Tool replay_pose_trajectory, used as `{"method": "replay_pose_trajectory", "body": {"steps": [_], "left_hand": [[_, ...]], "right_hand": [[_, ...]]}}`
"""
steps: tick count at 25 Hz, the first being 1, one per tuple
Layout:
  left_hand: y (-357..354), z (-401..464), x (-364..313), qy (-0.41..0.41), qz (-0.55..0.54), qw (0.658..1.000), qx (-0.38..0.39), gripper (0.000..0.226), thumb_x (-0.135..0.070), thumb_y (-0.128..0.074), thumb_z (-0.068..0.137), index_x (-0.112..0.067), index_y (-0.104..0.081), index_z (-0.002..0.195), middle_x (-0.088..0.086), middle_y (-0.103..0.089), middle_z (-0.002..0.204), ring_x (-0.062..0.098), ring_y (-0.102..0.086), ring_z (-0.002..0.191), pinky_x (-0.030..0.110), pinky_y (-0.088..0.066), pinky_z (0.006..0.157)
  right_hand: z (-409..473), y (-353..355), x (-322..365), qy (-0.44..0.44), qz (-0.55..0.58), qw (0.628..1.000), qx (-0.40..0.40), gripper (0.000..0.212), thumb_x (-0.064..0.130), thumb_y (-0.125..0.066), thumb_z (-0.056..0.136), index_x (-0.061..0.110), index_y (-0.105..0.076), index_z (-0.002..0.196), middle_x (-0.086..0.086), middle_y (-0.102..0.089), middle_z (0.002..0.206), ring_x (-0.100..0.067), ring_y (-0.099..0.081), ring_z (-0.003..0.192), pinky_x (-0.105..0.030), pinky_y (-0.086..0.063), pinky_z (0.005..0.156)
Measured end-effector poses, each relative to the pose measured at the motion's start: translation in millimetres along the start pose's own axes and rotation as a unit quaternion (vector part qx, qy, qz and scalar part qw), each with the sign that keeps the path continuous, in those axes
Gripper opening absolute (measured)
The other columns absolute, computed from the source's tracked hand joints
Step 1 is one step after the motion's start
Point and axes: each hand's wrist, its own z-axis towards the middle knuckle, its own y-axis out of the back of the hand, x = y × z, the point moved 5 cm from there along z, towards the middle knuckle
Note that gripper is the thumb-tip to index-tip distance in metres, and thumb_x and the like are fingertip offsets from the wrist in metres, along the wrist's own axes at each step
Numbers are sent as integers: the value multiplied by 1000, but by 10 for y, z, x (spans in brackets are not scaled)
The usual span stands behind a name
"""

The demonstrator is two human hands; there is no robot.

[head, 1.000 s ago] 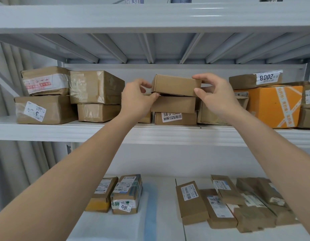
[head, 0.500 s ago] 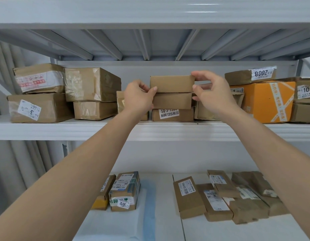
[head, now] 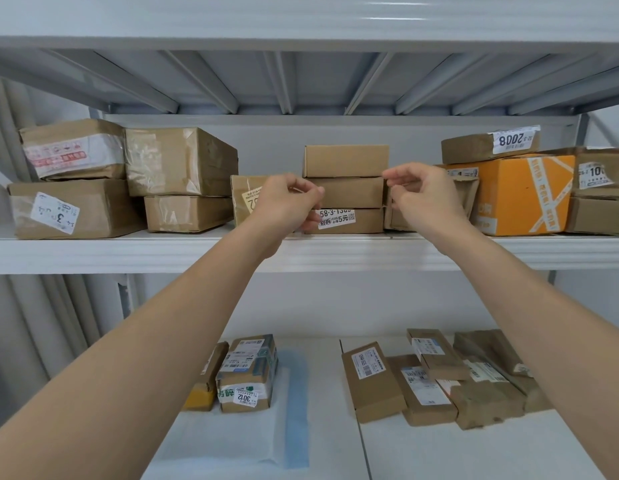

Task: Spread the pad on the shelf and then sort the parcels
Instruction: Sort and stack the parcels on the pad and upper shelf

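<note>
**Both hands empty beside a three-box stack**

A stack of three flat brown cardboard parcels (head: 345, 188) sits on the white metal middle shelf (head: 128, 252). The left hand (head: 287, 202) hovers at the stack's left edge and the right hand (head: 419, 194) at its right edge, fingers loosely curled, holding nothing. On the lower shelf, a thin white pad with a blue stripe (head: 284, 427) lies flat under a taped brown parcel labelled 3012 (head: 247, 374).
</note>
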Motion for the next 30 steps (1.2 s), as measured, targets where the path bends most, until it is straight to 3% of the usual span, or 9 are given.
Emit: {"method": "replay_pose_trajectory", "body": {"steps": [3, 6, 12, 15, 21, 30], "left_hand": [[-81, -142, -35, -22, -16, 998, 60, 7, -13, -60, 95, -8, -60, 90, 10, -65, 81, 19, -62, 62, 29, -60, 65], [-255, -302, -13, -19, -28, 988, 151, 9, -15, -62, 93, -6, -63, 94, 10, -68, 84, 22, -65, 67, 28, -59, 68], [-760, -661, 361, 52, 13, 928, 368, 28, -27, -64, 91, -8, -65, 112, 12, -72, 104, 26, -71, 87, 36, -57, 86], [-956, -806, 672, 85, 48, 903, 419, 32, -28, -64, 91, -11, -63, 118, 10, -71, 109, 28, -71, 94, 36, -57, 88], [-1269, -803, 1249, 161, 81, 897, 403, 32, -29, -66, 90, -12, -63, 117, 9, -72, 109, 29, -71, 96, 38, -56, 91], [-2347, -580, 1769, 249, 53, 916, 312, 22, -22, -65, 92, -12, -65, 112, 8, -73, 103, 19, -72, 81, 29, -59, 77]], "right_hand": [[-127, 90, -37, -12, 10, 1000, -18, 33, 2, -51, 91, 29, -69, 87, 3, -68, 91, -20, -66, 89, -38, -58, 83], [-314, 143, -77, -19, 40, 999, 0, 39, -5, -47, 92, 25, -68, 78, -3, -68, 83, -17, -66, 76, -25, -59, 73], [-759, 364, -326, -56, 27, 994, 92, 35, -6, -49, 94, 18, -70, 82, -3, -70, 80, -11, -65, 69, -22, -57, 69], [-924, 399, -543, -95, 4, 977, 188, 25, -1, -53, 95, 15, -72, 90, -3, -73, 81, -11, -67, 73, -25, -58, 73], [-1118, 389, -1255, -203, -35, 917, 340, 18, 14, -55, 97, 18, -70, 108, 0, -76, 95, -15, -72, 89, -25, -58, 82], [-1051, 1020, -2719, -290, -43, 876, 384, 17, 17, -54, 98, 18, -68, 109, -4, -75, 99, -21, -71, 96, -33, -56, 90]]}}
